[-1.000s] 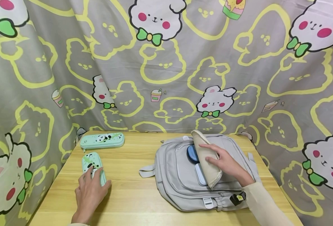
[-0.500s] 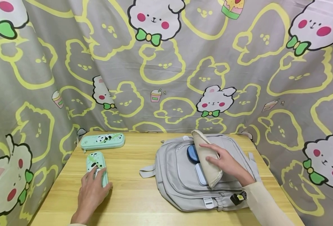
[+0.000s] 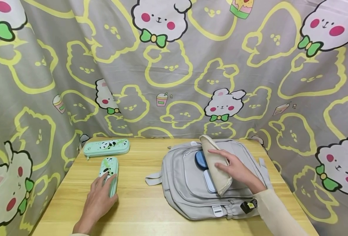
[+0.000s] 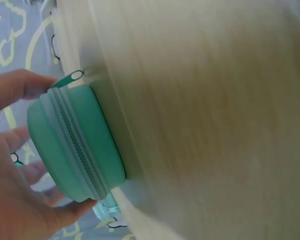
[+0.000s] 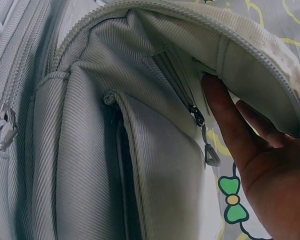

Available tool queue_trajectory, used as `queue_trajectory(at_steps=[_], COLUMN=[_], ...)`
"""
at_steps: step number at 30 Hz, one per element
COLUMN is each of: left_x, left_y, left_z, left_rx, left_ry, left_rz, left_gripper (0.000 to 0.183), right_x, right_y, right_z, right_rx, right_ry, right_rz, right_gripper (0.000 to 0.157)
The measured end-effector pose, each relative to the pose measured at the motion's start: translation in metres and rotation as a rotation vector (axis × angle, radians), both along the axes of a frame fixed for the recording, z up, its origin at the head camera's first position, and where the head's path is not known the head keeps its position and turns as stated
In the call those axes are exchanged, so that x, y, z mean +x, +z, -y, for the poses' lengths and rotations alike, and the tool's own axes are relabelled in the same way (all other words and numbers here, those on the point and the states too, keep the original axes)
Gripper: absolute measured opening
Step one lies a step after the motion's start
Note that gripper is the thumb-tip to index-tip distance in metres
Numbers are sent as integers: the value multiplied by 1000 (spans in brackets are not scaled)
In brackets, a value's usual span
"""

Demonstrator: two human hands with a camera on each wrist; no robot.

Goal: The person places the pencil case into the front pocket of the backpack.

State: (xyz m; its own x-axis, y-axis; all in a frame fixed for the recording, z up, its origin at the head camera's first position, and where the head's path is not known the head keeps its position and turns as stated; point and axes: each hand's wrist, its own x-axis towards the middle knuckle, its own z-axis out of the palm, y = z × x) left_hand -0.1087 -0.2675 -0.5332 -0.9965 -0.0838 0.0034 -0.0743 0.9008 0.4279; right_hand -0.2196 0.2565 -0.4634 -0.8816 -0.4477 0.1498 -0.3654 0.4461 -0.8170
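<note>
My left hand (image 3: pixel 101 198) grips a mint-green zippered pencil case (image 3: pixel 109 167) with panda pictures by its near end. The left wrist view shows thumb and fingers on opposite sides of this pencil case (image 4: pixel 75 145), its zipper facing the camera. On the right, my right hand (image 3: pixel 239 170) holds up the beige flap (image 3: pixel 212 164) of a grey backpack (image 3: pixel 177 186). In the right wrist view the flap (image 5: pixel 255 75) arches over part of the right hand (image 5: pixel 275 175), and the pocket lies open. A dark blue rounded case (image 3: pixel 201 160) and a pale blue box (image 3: pixel 210 181) sit at the pocket.
A second mint-green panda pencil case (image 3: pixel 106 147) lies at the table's back left. The wooden table (image 3: pixel 138 209) stands against a patterned curtain (image 3: pixel 180 72). A backpack strap (image 3: pixel 153 179) sticks out left, and a black tag (image 3: pixel 247 206) hangs at the near right.
My left hand has moved to the right with the gripped pencil case, which has turned slightly more upright in view. The right hand and the flap have stayed in place.
</note>
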Motion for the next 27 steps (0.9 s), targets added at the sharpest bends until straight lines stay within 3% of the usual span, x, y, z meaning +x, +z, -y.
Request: queue_trajectory(at_steps=[13, 23, 27], left_x=[-2, -22, -31], left_y=[-2, 5, 5], left_z=[-2, 6, 9], left_rx=[-9, 54, 44], left_ry=[-221, -428, -473], left_rz=[-131, -119, -127], left_gripper=[75, 86, 91], right_x=[-1, 0, 0], right_y=[-1, -1, -2], right_z=[1, 1, 0], right_rx=[-3, -6, -6], right_ry=[6, 6, 3], right_rz=[-2, -2, -6], right_gripper=[53, 52, 51])
